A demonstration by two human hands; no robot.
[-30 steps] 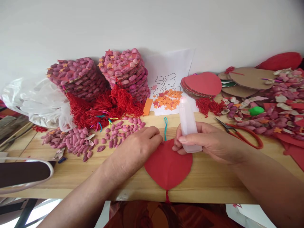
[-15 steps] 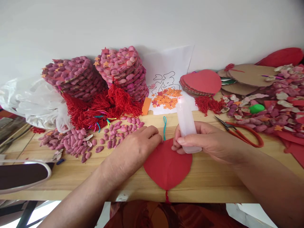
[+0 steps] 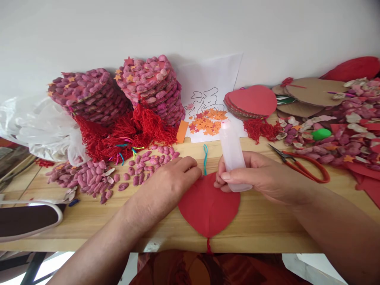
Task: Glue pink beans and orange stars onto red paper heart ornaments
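Observation:
A red heart-shaped card [image 3: 209, 213] lies on the wooden table in front of me, with a red cord below its point and a teal loop [image 3: 205, 157] above its top edge. My left hand [image 3: 179, 176] has its fingers curled at the card's upper left edge; the fingertips are partly hidden. In my right hand [image 3: 252, 172] is a translucent white glue bottle [image 3: 233, 148], wrapped by thumb and fingers. It stands nearly upright over the card's upper right part, its pinkish tip upward.
Loose pink-dyed peanuts [image 3: 92, 178] lie left of my hands. Behind them stand two peanut-covered stacks [image 3: 151, 83] with red tassels [image 3: 148, 122]. Orange paper stars [image 3: 209, 122] lie on white paper. Orange-handled pliers [image 3: 305, 164], a stack of red hearts [image 3: 252, 101] and peanut shells [image 3: 353, 107] are rightward.
Both hands, the glue bottle and the heart-shaped card stay almost where they were. The view has shifted very slightly.

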